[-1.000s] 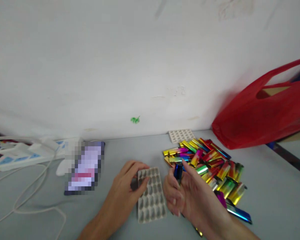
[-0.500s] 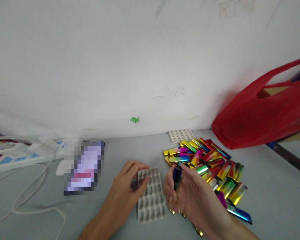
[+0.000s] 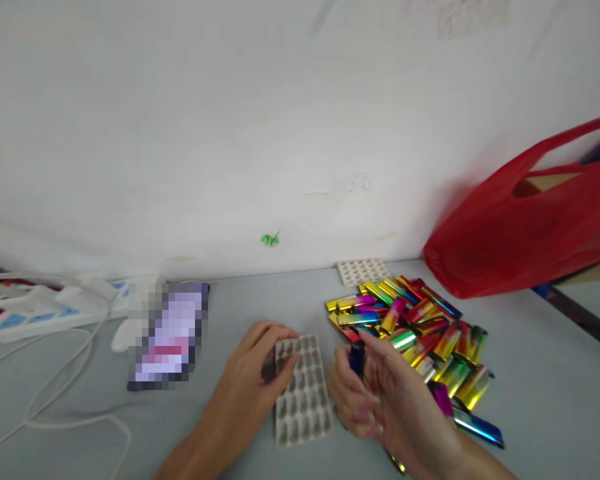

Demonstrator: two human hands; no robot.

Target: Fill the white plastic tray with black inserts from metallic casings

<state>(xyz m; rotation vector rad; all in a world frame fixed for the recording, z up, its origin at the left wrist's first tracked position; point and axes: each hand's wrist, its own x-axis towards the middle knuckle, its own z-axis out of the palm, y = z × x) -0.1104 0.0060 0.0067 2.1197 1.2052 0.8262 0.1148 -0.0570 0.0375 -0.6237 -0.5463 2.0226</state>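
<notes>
- Grey tabletop [image 3: 245,300] under both your hands, white wall [image 3: 260,133] beyond.
- Your left grip [image 3: 255,367]: thumb and fingers bent over the far-left corner of the cell tray [image 3: 306,403]; can't tell if it's pinching.
- Cell tray sits between your two grips.
- Your right grip [image 3: 375,387]: clenched round a dark blue cylinder [image 3: 357,357], top end poking out.
- Shiny multicoloured pieces [image 3: 430,333]: piled beyond and right of right grip.
- Second tray [image 3: 363,271]: farther beyond it, near the wall.
</notes>
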